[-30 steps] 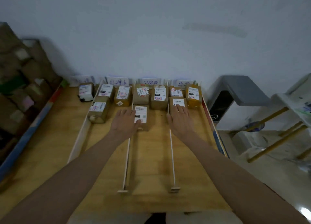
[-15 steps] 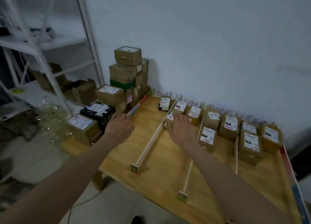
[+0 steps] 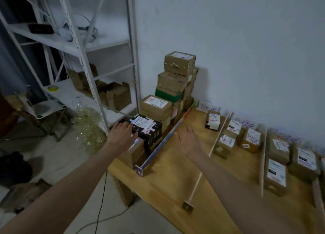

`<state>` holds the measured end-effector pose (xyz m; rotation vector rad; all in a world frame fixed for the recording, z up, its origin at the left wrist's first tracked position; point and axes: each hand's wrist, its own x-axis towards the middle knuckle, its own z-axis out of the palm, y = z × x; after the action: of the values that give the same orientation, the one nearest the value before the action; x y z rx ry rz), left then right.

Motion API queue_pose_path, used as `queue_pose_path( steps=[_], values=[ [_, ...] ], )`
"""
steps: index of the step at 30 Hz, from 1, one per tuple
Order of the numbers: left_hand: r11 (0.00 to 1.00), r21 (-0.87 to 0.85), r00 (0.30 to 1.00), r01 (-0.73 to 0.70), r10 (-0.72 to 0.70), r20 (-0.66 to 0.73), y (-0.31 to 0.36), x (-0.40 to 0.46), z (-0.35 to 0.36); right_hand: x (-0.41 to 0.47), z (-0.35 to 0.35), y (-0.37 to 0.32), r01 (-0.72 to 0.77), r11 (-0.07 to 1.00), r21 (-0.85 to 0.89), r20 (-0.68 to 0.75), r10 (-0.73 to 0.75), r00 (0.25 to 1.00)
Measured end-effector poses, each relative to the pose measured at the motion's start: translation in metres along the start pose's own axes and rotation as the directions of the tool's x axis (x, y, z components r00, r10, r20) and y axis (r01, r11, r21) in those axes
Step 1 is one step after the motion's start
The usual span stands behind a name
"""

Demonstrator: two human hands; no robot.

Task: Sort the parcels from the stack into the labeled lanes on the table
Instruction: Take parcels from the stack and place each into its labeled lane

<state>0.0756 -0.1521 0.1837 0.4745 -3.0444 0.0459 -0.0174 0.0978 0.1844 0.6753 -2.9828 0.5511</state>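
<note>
The black parcel [image 3: 146,129] sits at the near end of the stack [image 3: 175,86], just left of centre in the frame, resting on a brown carton beside the worktop [image 3: 168,177] and outside its blue-edged side rail [image 3: 162,143]. My left hand [image 3: 123,137] is the nearer one: its open, spread fingers lie over the parcel's near left corner, touching or almost touching the top, but nothing is gripped yet. My right hand [image 3: 189,141] hovers open and empty on the other side of the rail, above the bare wood, close to the parcel's right side but apart from it. The parcel's long axis runs from lower right toward upper left, roughly along the rail, so I judge that my hands would close on its two long sides, the right one having to cross the rail first. The lanes [image 3: 246,154], with parcels already lined up at their far ends, lie to the right of the frame, so the carry goes rightward.
</note>
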Motion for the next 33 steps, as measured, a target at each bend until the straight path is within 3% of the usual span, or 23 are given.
queue_pose_path(
  steps=[7, 12, 19, 22, 27, 33],
  values=[
    [0.994, -0.108, 0.996, -0.013, 0.022, 0.083, -0.077, 0.104, 0.035, 0.083, 0.062, -0.067, -0.277, 0.933, 0.229, 0.184, 0.238, 0.954],
    [0.966, -0.257, 0.979, -0.012, 0.064, 0.194, -0.089, 0.152, 0.065, 0.117, 0.104, -0.084, -0.497, 0.804, 0.328, 0.331, 0.395, 0.857],
    [0.898, -0.428, 0.929, 0.106, 0.064, 0.364, -0.085, 0.179, 0.098, 0.134, 0.138, -0.084, -0.702, 0.595, 0.391, 0.476, 0.522, 0.708],
    [0.817, -0.551, 0.927, 0.169, 0.059, 0.371, -0.084, 0.18, 0.103, 0.139, 0.144, -0.087, -0.733, 0.527, 0.43, 0.493, 0.542, 0.68],
    [0.687, -0.688, 0.944, 0.235, 0.007, 0.329, -0.083, 0.178, 0.097, 0.14, 0.132, -0.091, -0.717, 0.497, 0.489, 0.46, 0.552, 0.696],
    [0.515, -0.826, 0.969, 0.227, -0.036, 0.244, -0.077, 0.171, 0.067, 0.127, 0.101, -0.092, -0.689, 0.39, 0.612, 0.484, 0.504, 0.715]
  ],
)
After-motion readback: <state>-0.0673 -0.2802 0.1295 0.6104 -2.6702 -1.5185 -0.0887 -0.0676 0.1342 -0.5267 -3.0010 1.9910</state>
